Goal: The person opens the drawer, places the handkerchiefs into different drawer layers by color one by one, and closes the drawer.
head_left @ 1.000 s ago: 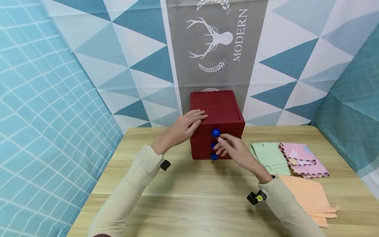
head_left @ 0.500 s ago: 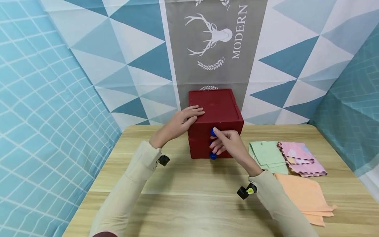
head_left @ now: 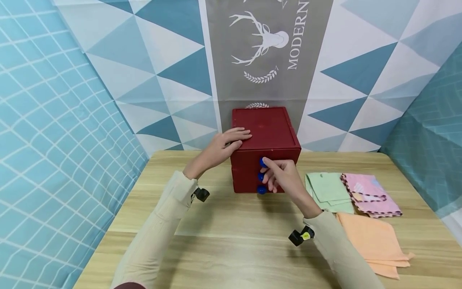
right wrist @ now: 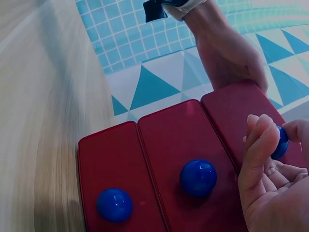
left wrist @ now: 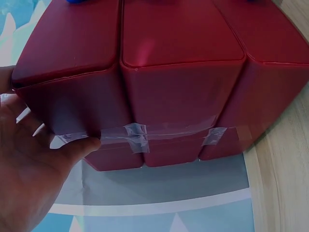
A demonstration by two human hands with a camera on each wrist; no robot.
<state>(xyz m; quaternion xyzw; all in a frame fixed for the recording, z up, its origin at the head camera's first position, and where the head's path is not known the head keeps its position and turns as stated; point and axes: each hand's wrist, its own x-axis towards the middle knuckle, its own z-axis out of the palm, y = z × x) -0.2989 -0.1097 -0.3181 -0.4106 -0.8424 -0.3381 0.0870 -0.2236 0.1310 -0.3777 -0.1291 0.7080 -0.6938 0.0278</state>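
A dark red box of three stacked drawers stands at the back of the table, a blue ball knob on each drawer. My right hand pinches the top knob between thumb and forefinger, its other fingers loosely bent below. Under it are the middle knob and the bottom knob. Over the box's upper left edge lies my left hand, fingers stretched on the top. In the left wrist view its thumb touches the side, by a strip of clear tape.
To the right on the wooden table lie a folded green cloth, a pink cloth with a checked border and an orange cloth. A patterned curtain hangs close behind the box.
My right hand has moved in to the top knob and its thumb has closed onto it. The left hand stays on the box. The head view has shifted slightly.
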